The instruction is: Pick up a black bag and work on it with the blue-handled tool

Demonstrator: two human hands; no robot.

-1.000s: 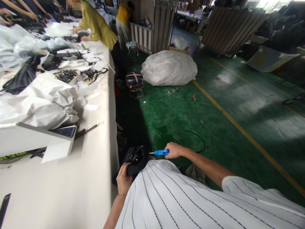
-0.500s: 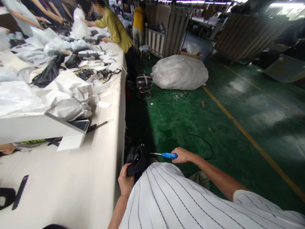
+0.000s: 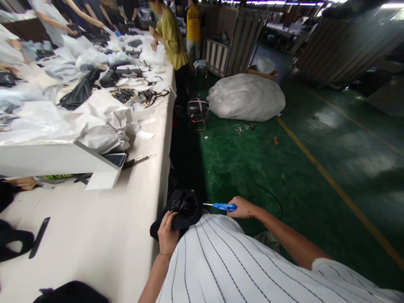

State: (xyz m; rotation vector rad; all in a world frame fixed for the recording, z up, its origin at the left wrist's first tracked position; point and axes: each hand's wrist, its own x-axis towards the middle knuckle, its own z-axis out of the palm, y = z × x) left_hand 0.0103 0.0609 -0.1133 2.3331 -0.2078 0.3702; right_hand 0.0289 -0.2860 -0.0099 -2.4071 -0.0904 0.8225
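Observation:
My left hand grips the near edge of a black bag at the table's side, in front of my body. The bag's opening faces right and its inside is dark. My right hand is closed round the handle of a blue air blow gun. Its thin metal nozzle points left and its tip is close to the bag's opening; whether it touches, I cannot tell. More black pieces lie on the table to my left, beside a narrow black strip.
A long pale table runs along my left, with a white stand, white bags and a strap with metal clips. Co-workers work at its far end. A big white sack and a stool stand on the green floor.
The view has turned left, so the table and floor things sit further right. The black bag has shifted and shows wider over the table edge. Both hands keep their holds.

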